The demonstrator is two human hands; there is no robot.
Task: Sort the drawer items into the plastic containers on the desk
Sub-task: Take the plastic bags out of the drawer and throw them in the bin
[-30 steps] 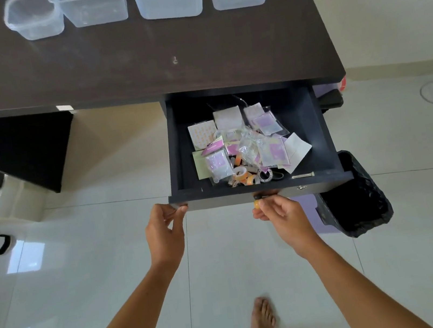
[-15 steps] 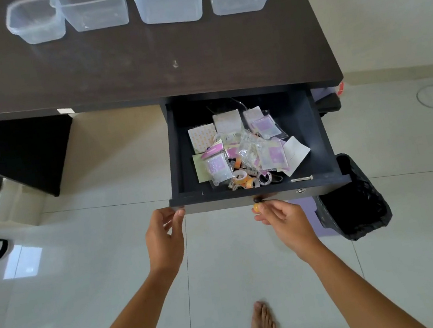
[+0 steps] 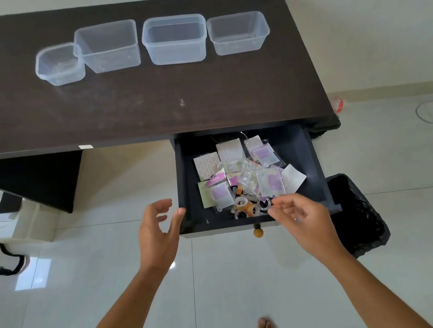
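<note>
Head view. An open drawer (image 3: 303, 167) under a dark desk (image 3: 115, 106) holds a loose heap: clear plastic sachets (image 3: 250, 177) with purple and patterned cards, paper slips, and small tape rolls (image 3: 246, 208) at the front. Four clear plastic containers (image 3: 175, 40) stand in a row at the desk's far side, all apparently unfilled. The left hand (image 3: 156, 234) hovers just beside the drawer's front left corner, fingers spread and holding nothing; the right hand (image 3: 300, 217) hangs over the front edge near the tape rolls, fingers loosely curled, nothing in them (the knob (image 3: 258, 232) is free). The items are probably light; the sachets look slick and floppy, best pinched at an edge, the stiffer rolls across the rim.
</note>
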